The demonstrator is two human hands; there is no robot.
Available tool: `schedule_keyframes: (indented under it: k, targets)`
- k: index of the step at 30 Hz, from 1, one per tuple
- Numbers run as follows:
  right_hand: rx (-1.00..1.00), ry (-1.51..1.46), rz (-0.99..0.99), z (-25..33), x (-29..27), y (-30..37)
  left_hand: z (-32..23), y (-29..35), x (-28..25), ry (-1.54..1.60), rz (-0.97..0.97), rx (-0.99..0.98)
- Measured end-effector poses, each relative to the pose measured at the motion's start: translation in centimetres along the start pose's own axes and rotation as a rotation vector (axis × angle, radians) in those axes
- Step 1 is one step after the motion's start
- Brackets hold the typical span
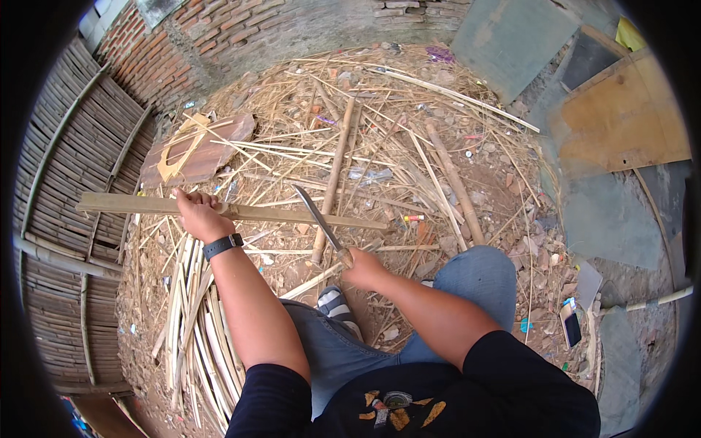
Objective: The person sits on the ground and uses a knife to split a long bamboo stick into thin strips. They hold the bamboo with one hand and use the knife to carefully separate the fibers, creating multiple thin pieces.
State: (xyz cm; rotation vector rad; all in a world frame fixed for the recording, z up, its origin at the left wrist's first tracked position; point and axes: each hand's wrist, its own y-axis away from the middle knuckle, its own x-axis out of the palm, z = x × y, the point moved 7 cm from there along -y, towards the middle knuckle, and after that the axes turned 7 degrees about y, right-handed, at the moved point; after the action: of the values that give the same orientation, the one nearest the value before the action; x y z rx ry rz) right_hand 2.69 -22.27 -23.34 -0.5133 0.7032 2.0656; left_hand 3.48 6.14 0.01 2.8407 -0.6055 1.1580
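Above the knee [478, 274], a bamboo slat [234, 210] lies crosswise, left hand [196, 213] clamped around it near its left end. Right hand [363, 269], nearer the slat's other end, grips a knife [319, 219] tilted over it.

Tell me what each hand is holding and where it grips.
The left hand grips a long bamboo slat partway along its length. The right hand holds a knife by its handle, blade raised.

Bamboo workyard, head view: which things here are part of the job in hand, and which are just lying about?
In hand: left hand grips bamboo slat; right hand holds knife; cut strips beside the leg.

Lying about: phone, wooden board, bamboo pole.
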Motion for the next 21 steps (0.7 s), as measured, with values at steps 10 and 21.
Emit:
schedule_keyframes:
  k: [10, 21]
  targets:
    - [0.080, -0.045, -0.012, -0.9, 0.3, -0.1, -0.1, 0.1, 0.1, -0.010, 0.027, -0.009]
    - [0.068, -0.048, 0.032, -1.1, 0.8, -0.5, 0.0, 0.0, 0.1, 0.007, 0.039, -0.005]
